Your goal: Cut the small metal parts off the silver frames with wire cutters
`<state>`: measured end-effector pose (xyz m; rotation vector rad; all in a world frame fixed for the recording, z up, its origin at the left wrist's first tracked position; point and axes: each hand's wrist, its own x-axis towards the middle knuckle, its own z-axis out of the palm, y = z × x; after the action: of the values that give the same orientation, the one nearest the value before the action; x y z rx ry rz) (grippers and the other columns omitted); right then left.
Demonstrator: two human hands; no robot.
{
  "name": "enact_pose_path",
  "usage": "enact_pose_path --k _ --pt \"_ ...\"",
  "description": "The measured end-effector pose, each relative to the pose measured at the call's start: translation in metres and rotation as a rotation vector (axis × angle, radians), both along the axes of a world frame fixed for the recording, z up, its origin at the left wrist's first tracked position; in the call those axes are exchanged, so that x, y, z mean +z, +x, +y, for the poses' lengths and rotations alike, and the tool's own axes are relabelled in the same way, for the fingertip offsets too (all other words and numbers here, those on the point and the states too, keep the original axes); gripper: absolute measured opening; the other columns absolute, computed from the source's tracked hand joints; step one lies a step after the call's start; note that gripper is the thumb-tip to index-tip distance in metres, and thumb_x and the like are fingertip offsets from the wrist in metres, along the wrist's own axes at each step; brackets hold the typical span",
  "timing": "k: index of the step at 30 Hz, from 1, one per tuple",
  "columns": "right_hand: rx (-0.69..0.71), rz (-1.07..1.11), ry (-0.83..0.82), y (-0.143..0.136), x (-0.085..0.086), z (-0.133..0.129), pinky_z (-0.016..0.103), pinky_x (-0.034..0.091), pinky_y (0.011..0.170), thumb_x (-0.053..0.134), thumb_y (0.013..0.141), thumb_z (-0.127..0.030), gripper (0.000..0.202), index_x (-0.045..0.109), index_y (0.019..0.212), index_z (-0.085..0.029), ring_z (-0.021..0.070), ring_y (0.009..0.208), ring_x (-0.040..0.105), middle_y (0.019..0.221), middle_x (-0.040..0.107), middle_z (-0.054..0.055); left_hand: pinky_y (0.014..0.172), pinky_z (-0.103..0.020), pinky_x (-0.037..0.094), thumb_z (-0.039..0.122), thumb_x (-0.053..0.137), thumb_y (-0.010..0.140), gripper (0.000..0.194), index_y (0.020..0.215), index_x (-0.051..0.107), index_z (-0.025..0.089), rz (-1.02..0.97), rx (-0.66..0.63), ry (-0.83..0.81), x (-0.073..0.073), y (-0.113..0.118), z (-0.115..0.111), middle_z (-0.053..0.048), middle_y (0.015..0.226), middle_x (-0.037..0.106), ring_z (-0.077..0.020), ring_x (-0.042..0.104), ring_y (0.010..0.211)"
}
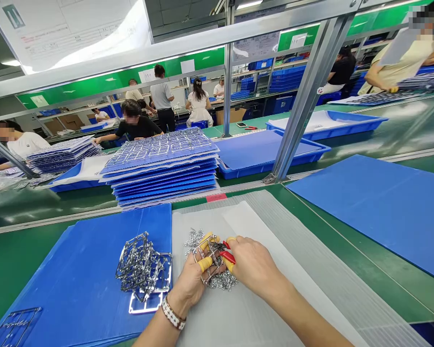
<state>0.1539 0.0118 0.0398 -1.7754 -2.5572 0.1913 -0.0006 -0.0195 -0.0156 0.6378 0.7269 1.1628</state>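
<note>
My left hand (198, 272), with yellow coverings on its fingertips and a bracelet at the wrist, grips a small silvery sprue frame (207, 279). My right hand (251, 262) is closed around red-handled cutters (227, 257); their jaws are at the frame, mostly hidden by my fingers. Under both hands lies a heap of small shiny silver parts (222, 282) on a whitish sheet (210, 320). Left of my hands, a tangled pile of dark chrome sprue frames (144, 265) sits on a blue sheet (83, 270).
Another sprue frame (16, 325) lies at the lower left. Beyond the bench edge rises a tall stack of blue sheets (166, 178) with frames on top. A metal post (307, 101) stands right of it, near blue trays (271, 166). Several people work beyond.
</note>
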Motion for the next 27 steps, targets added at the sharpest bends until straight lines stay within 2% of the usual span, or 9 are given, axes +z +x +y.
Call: enact_pose_path --k 7,12,15,19,27 --pt "-0.024 -0.036 -0.007 0.001 0.004 -0.002 0.03 0.038 0.064 0.052 0.074 -0.012 0.019 0.061 0.089 -0.017 0.0251 0.084 0.064 0.085 0.066 0.01 0.087 -0.042 0.049 0.016 0.065 0.076 0.054 0.127 0.051 0.025 -0.054 0.012 -0.042 0.003 0.0 0.003 -0.011 0.137 0.047 -0.027 0.051 0.114" --pt "0.025 0.002 0.02 -0.002 0.0 -0.007 0.032 0.038 0.067 0.047 0.08 -0.021 0.018 0.061 0.092 -0.018 0.0256 0.085 0.062 0.088 0.066 0.01 0.078 -0.032 0.051 0.011 0.064 0.074 0.054 0.126 0.052 0.024 -0.048 0.0 -0.059 0.0 0.0 0.004 -0.01 0.13 0.053 -0.024 0.056 0.107" --pt "0.068 0.042 0.015 -0.009 -0.002 -0.009 0.033 0.037 0.07 0.047 0.082 -0.025 0.02 0.062 0.094 -0.018 0.0243 0.086 0.061 0.091 0.066 0.009 0.081 -0.029 0.049 0.01 0.063 0.073 0.052 0.123 0.055 0.022 -0.025 0.011 -0.048 -0.002 0.002 0.004 -0.01 0.125 0.057 -0.0229 0.058 0.105" --pt "0.09 0.075 -0.003 -0.014 -0.004 -0.008 0.032 0.036 0.071 0.049 0.08 -0.024 0.018 0.061 0.093 -0.019 0.0231 0.087 0.06 0.09 0.066 0.009 0.084 -0.029 0.047 0.008 0.065 0.071 0.06 0.127 0.051 0.026 -0.06 0.038 -0.034 -0.001 0.004 0.003 -0.008 0.123 0.059 -0.0216 0.058 0.105" --pt "0.102 0.073 -0.068 -0.011 0.002 -0.007 0.031 0.036 0.066 0.049 0.079 -0.029 0.022 0.062 0.095 -0.02 0.0227 0.082 0.06 0.091 0.066 0.008 0.085 -0.028 0.046 0.007 0.066 0.07 0.064 0.129 0.051 0.026 -0.051 0.039 -0.053 0.002 0.004 0.002 -0.008 0.121 0.061 -0.0215 0.058 0.105"
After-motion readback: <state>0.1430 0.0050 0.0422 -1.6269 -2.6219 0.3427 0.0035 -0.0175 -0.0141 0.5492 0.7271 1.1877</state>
